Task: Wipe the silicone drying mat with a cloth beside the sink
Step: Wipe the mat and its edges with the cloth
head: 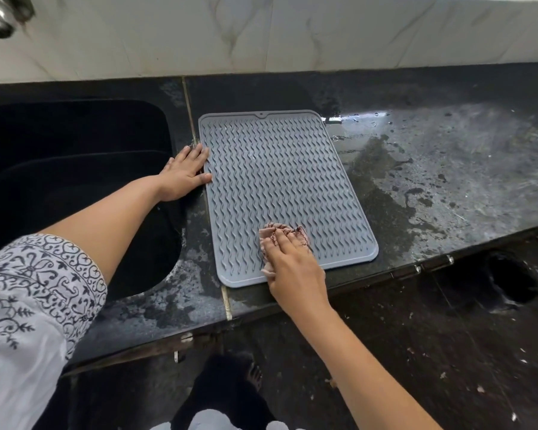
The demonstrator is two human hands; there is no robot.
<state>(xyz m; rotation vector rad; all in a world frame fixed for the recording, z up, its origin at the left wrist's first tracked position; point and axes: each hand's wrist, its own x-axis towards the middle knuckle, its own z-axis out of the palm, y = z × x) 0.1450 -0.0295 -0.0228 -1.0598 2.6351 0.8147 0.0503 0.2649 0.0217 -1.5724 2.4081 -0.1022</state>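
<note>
A grey silicone drying mat (280,181) with wavy ridges lies flat on the black stone counter, just right of the sink. My right hand (292,265) presses a crumpled pinkish cloth (281,232) onto the mat's near part, fingers spread over it. My left hand (185,173) lies flat with fingers apart on the mat's left edge, partly on the counter strip by the sink. Most of the cloth is hidden under my right hand.
A black sink (69,181) fills the left side, with a metal tap (0,13) at the top left. The counter (432,181) right of the mat is wet and streaked. White marble wall tiles (292,32) run behind. The counter's front edge runs just below the mat.
</note>
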